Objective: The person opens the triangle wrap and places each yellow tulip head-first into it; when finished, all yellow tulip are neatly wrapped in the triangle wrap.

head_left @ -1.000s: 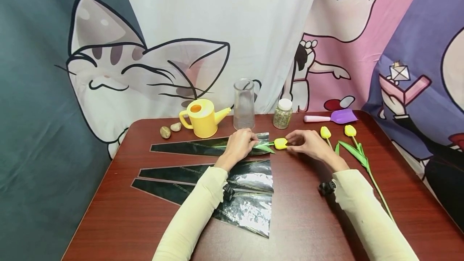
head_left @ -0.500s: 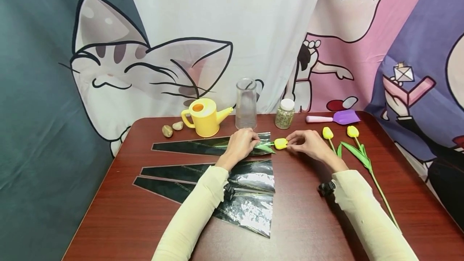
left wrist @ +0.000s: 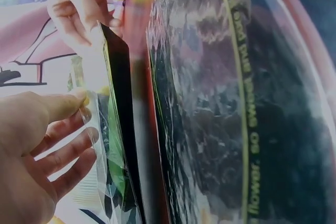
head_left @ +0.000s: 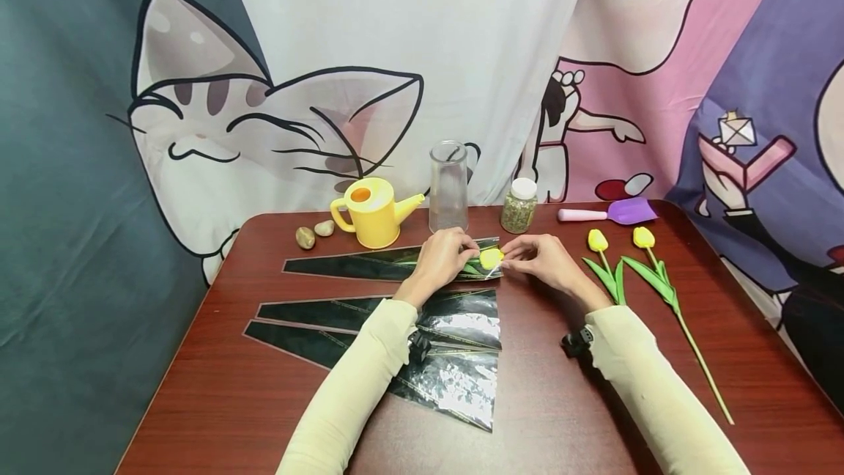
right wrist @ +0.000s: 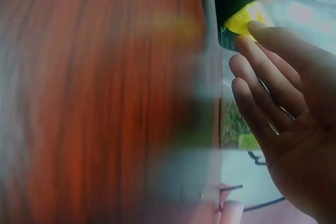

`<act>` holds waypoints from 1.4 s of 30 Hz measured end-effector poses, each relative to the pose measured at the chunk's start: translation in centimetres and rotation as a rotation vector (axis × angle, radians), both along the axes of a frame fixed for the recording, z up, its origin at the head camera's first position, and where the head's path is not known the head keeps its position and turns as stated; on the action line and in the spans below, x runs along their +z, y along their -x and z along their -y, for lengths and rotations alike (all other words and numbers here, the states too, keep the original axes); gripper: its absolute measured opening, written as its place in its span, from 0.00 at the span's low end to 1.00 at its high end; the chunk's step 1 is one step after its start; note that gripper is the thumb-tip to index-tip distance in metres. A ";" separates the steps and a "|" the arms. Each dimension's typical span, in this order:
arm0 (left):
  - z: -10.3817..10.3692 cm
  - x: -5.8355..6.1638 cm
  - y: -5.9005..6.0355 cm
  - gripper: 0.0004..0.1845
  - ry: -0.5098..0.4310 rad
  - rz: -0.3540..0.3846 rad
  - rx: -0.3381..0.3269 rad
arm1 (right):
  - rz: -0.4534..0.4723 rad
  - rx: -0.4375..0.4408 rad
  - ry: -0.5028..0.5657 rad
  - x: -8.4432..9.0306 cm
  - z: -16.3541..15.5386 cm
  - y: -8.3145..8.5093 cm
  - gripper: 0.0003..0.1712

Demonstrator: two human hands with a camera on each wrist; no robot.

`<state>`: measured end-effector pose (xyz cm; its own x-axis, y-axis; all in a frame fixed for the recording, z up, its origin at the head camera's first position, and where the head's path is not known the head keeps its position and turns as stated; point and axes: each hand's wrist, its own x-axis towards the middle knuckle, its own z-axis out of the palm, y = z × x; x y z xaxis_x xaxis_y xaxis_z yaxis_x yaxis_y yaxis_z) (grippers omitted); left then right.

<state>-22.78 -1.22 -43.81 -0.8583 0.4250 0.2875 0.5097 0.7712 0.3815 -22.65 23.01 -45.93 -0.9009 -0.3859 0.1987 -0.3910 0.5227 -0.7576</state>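
The yellow tulip (head_left: 490, 258) has slid left into the sleeve (head_left: 395, 265) mouth; left hand (head_left: 443, 259) pinches the film, right hand (head_left: 542, 261) pinches the bloom, above the red-brown table (head_left: 567, 416) by the cartoon curtain (head_left: 277, 94).

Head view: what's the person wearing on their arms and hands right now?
Both arms wear long, pale cream-yellow sleeves reaching the wrists. A small black device is strapped at each wrist, left and right. The left hand and right hand are bare: no gloves.
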 end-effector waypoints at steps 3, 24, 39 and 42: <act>-0.1 0.2 -0.1 0.06 -0.002 -0.006 -0.001 | 0.027 0.001 0.037 -0.1 0.6 0.0 0.10; -0.5 0.2 -0.3 0.08 0.013 -0.015 0.008 | 0.035 -0.043 0.053 -0.1 0.7 -0.1 0.10; 1.3 0.3 -1.4 0.08 -0.034 -0.029 0.013 | -0.084 -0.151 -0.156 2.2 -3.1 -2.6 0.08; 1.8 0.9 -2.2 0.08 -0.068 -0.007 0.004 | -0.122 -0.186 -0.197 3.1 -4.4 -3.9 0.08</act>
